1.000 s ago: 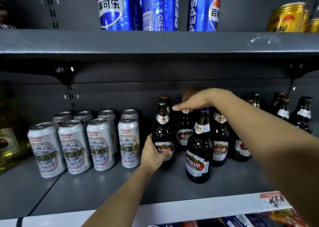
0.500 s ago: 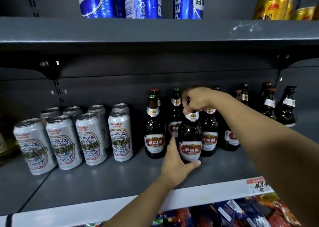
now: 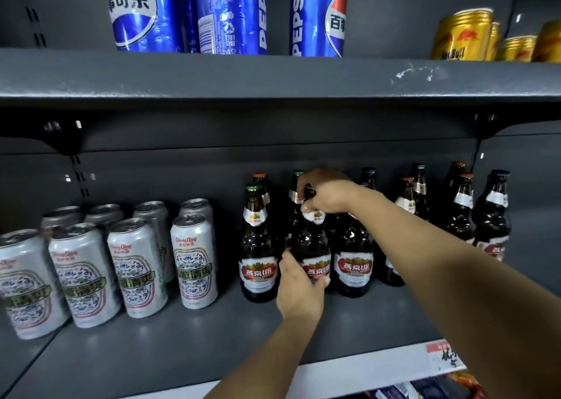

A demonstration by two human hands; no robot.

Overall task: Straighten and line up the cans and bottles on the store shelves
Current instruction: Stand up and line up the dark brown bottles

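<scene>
Left hand (image 3: 299, 289) grips belly of middle beer bottle (image 3: 312, 246) in front row on lower shelf (image 3: 188, 347), right hand (image 3: 326, 195) pinches its neck. I worry: neighbours touch it, sideways push can knock them over; glass slippery

Dim overall, light from the front and above. Upper shelf (image 3: 273, 76) is the reference: its front lip is evenly lit, directly under it a deep shadow band swallows the brackets. Blue cans (image 3: 230, 13) above it show specular streaks; brown bottles (image 3: 258, 246) below it carry small highlights. Fisheye bends the shelf's ends; soft blur toward frame edges.
</scene>
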